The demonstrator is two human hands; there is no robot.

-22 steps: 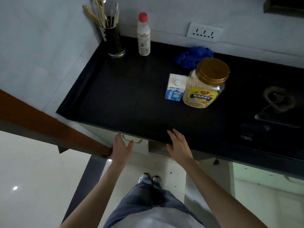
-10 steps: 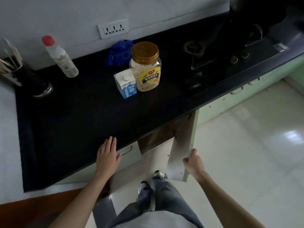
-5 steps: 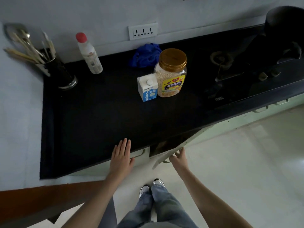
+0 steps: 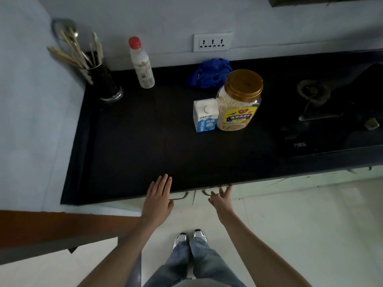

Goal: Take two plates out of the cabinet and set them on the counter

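No plates are in view. The black counter (image 4: 145, 152) runs across the frame, and the pale green cabinet doors (image 4: 259, 186) below its front edge look closed. My left hand (image 4: 158, 198) lies flat on the counter's front edge with its fingers together and holds nothing. My right hand (image 4: 220, 198) is just below the edge, fingers spread, its fingertips at the cabinet door beside the metal handle (image 4: 205, 192). The inside of the cabinet is hidden.
On the counter stand a utensil holder (image 4: 103, 81), a white bottle with a red cap (image 4: 142, 65), a blue cloth (image 4: 209, 73), an oat jar (image 4: 239, 100) and a milk carton (image 4: 205, 116). A gas stove (image 4: 331, 112) is at the right. A brown ledge (image 4: 51, 224) sits low left.
The cabinet door, swung wide open a second ago, has been pushed shut by my right hand. My left hand has stayed on the counter edge.
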